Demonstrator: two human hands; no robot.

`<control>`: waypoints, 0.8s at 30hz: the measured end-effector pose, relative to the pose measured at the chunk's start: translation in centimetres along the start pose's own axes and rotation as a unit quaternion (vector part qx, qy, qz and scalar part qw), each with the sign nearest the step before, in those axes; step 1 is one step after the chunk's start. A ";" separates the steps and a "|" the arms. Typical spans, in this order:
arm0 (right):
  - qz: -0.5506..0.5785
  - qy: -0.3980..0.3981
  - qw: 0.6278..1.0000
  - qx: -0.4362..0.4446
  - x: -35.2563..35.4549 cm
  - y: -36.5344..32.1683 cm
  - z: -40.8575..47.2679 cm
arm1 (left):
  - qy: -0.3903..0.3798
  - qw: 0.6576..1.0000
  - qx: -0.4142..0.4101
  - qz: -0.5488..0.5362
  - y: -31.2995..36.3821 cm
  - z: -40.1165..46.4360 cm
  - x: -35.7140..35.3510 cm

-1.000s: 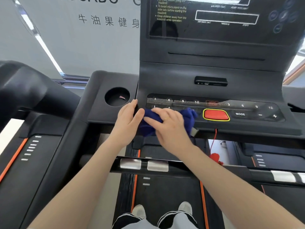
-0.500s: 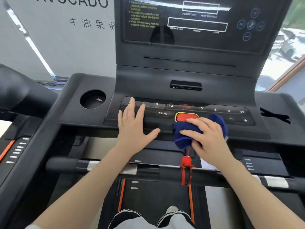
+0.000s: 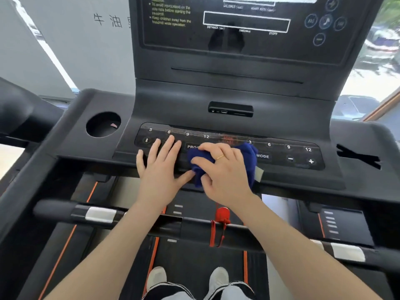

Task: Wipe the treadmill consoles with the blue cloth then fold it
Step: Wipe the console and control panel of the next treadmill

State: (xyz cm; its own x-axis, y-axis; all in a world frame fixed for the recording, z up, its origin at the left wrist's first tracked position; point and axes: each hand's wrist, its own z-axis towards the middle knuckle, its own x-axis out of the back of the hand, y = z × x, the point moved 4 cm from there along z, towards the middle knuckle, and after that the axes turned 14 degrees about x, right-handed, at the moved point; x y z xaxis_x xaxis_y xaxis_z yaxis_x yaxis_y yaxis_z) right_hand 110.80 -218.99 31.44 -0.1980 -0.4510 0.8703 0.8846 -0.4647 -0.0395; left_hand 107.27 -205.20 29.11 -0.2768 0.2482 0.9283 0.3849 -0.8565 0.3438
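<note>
Right hand [image 3: 225, 169] grip: fingers curled over the bunched blue cloth [image 3: 249, 156], pressing it on the centre of the treadmill console [image 3: 281, 152] button strip, between PROG and MODE. Cloth hangs over the near edge of the console. Left hand [image 3: 160, 165] flat, fingers spread, holding nothing, resting on the strip just left of the cloth; thumb touches it. Red safety clip [image 3: 221, 215] sits on the handlebar [image 3: 65, 210] below. Cup holder [image 3: 103, 124] far left.

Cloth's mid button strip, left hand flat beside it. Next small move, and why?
Probably slide the blue cloth rightward over MODE and the plus key: the right hand grips it bunched mid-strip, those keys lie uncovered, and the left hand rests flat, bracing.
</note>
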 end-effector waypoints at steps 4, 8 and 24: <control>-0.010 0.000 0.996 0.089 0.9 2.2 -2.9 | 0.011 1.000 0.018 -0.010 0.0 0.0 0.0; -0.037 0.022 0.993 0.110 3.0 4.9 -8.6 | 0.033 0.998 0.043 -0.040 0.3 0.0 -0.1; 0.011 0.011 0.995 0.095 2.2 3.9 -6.2 | 0.085 0.991 0.089 -0.052 4.0 -1.3 -0.2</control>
State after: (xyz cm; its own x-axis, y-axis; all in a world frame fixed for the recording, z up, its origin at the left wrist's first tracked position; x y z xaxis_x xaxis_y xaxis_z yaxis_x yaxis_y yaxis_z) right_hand 111.17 -226.54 30.18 -0.1854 -0.4772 0.8590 0.9521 -0.3036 0.0368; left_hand 107.75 -209.24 30.14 -0.4612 0.2381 0.8547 0.4919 -0.7331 0.4697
